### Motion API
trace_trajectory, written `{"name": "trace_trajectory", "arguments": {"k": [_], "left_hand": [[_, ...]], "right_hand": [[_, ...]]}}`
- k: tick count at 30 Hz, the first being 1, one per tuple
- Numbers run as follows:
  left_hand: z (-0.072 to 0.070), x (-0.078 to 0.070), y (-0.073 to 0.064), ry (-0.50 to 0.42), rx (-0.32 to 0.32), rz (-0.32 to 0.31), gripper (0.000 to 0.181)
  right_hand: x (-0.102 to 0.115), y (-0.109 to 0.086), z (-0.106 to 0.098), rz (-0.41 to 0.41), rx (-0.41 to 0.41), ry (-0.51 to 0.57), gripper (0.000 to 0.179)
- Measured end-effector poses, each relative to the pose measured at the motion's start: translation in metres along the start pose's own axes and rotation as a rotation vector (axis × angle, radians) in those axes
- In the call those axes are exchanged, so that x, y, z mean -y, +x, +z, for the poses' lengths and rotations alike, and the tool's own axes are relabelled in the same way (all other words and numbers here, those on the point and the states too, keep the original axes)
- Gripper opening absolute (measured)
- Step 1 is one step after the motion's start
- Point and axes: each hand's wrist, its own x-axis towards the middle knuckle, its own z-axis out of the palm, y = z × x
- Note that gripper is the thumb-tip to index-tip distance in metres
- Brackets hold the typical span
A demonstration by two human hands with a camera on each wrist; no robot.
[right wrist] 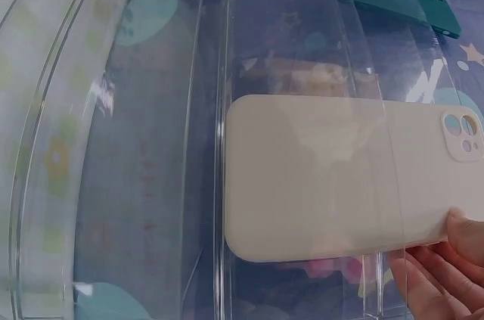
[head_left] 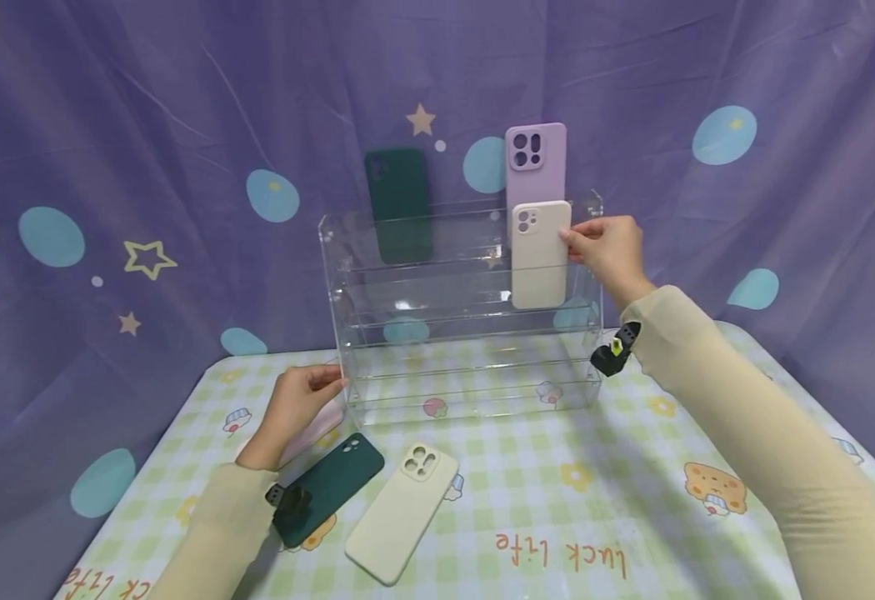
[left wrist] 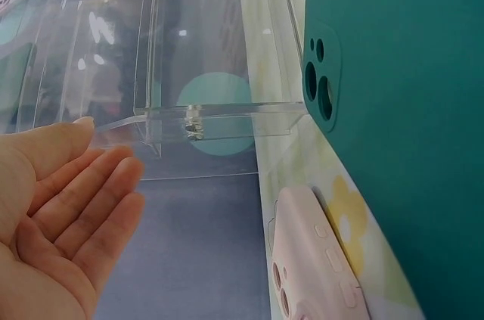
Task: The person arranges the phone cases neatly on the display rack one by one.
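Observation:
A clear acrylic display rack (head_left: 475,372) with several tiers stands upright. My right hand (head_left: 608,250) pinches the right edge of a cream phone case (head_left: 541,279), thumb on its back. In the right wrist view the case's bottom edge is right at a clear tier ledge (right wrist: 221,184). At the rack's left side, my left hand (head_left: 301,400) pinches the edge of the side panel between thumb and fingers. Behind the cream case, a lilac phone case (head_left: 546,175) stands on the top tier, its lower part hidden. A dark green phone case (head_left: 400,196) leans at the top left.
On the checked tablecloth (head_left: 527,492) lie another dark green case (head_left: 332,487) and a pale cream-yellow case (head_left: 403,512). A pale pink case (left wrist: 314,256) lies beside the rack, partly behind the left hand. A purple patterned curtain (head_left: 182,125) hangs behind the table.

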Motion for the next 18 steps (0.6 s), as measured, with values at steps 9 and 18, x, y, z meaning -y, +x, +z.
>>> {"name": "trace_trajectory", "arguments": {"k": [9, 18], "left_hand": [[0.0, 0.001, 0.0, -0.009, 0.004, -0.01, 0.026], [0.0, -0.001, -0.001, -0.001, -0.008, 0.002, 0.025]], "right_hand": [[-0.001, -0.002, -0.004, -0.052, -0.01, -0.035, 0.033], [-0.004, -0.011, -0.013, -0.09, -0.009, -0.043, 0.034]]}}
